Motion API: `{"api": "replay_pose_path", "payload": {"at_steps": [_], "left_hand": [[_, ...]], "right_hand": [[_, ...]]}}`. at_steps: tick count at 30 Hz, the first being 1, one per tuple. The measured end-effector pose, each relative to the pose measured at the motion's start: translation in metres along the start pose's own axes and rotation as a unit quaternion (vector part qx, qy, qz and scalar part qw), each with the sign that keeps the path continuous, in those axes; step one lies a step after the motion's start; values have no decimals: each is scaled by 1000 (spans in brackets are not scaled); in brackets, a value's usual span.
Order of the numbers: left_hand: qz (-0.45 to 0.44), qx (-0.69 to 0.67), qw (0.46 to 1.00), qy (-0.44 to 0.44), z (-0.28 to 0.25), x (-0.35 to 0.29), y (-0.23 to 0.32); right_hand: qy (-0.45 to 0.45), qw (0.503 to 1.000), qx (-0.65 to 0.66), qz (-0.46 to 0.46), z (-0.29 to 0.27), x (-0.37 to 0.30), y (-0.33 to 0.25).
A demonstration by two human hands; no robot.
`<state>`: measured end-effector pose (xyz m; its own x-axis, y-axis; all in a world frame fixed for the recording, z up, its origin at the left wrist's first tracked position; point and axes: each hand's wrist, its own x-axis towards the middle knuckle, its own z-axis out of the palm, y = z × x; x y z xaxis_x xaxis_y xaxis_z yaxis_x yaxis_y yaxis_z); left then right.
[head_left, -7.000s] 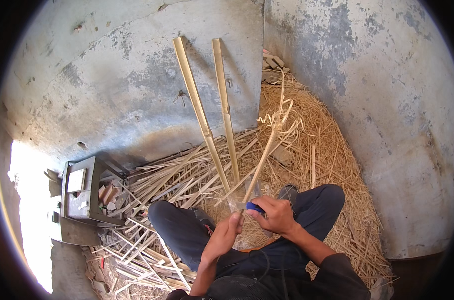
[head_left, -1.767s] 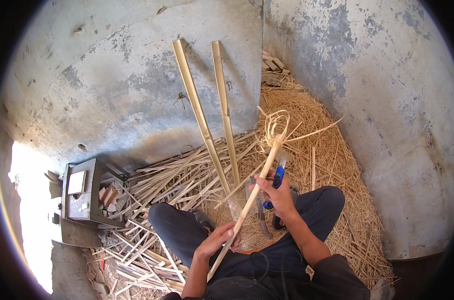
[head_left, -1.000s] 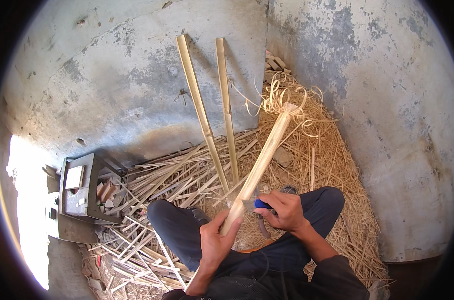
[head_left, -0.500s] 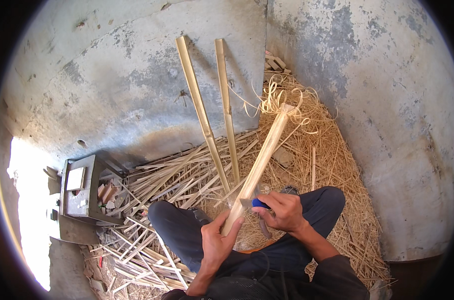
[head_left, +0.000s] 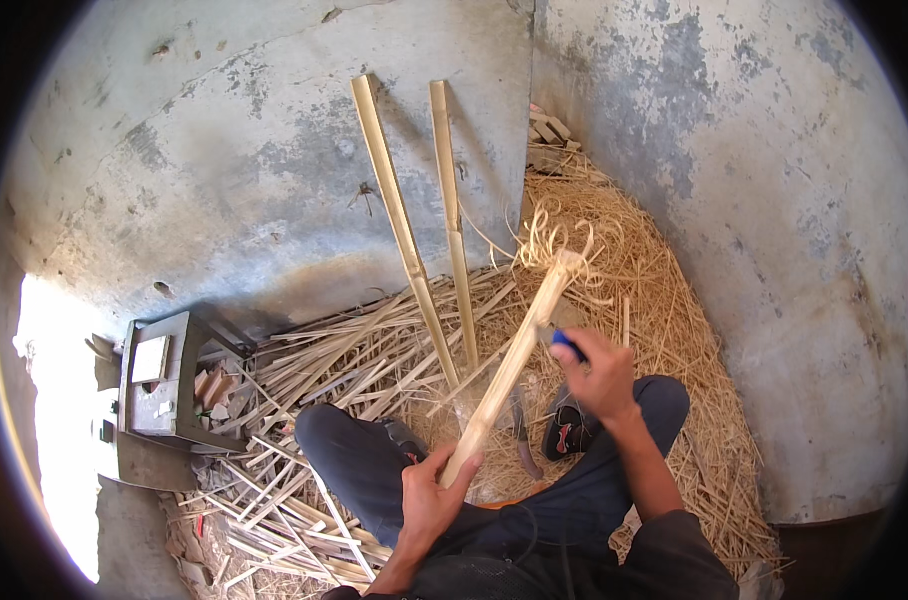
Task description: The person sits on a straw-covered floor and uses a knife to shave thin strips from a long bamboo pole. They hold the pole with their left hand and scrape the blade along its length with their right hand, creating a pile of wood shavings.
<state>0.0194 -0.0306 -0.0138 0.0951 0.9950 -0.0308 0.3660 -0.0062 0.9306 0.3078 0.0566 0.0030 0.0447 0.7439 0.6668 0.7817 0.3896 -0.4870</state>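
My left hand (head_left: 434, 498) is closed round the near end of a split bamboo strip (head_left: 515, 366), which slants up and away to the right. Curled shavings (head_left: 564, 243) cling about its far end. In my right hand (head_left: 599, 378) is a knife with a blue handle (head_left: 567, 346); its blade meets the strip past the middle and is partly blurred. A curved, dark tool (head_left: 524, 445) lies on the ground between my legs, under the strip.
Two long bamboo strips (head_left: 392, 190) lean on the grey wall ahead. Loose split strips (head_left: 359, 375) are heaped at left, and fine shavings (head_left: 674, 370) cover the ground at right. A wooden stool on its side (head_left: 179, 375) lies far left. Bricks (head_left: 549, 130) sit in the corner.
My right hand has moved the knife up along the strip, away from my left hand. The strip's far end has dipped lower, and the curls on it have shifted downward.
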Motion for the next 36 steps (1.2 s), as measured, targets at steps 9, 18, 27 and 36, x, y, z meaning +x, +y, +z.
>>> {"api": "replay_pose_path", "payload": {"at_steps": [9,18,27,36], "left_hand": [[-36,-47,998,-16,-1,-21,-26],[14,15,1000,18,-1,-1,-14],[75,21,996,37,9,11,8],[75,14,996,44,6,10,13]], "right_hand": [[1,998,-10,58,-8,13,35],[-96,994,51,-3,3,-31,-22],[-123,989,46,-69,12,-45,-48],[-107,991,27,-73,14,-40,-50]]}}
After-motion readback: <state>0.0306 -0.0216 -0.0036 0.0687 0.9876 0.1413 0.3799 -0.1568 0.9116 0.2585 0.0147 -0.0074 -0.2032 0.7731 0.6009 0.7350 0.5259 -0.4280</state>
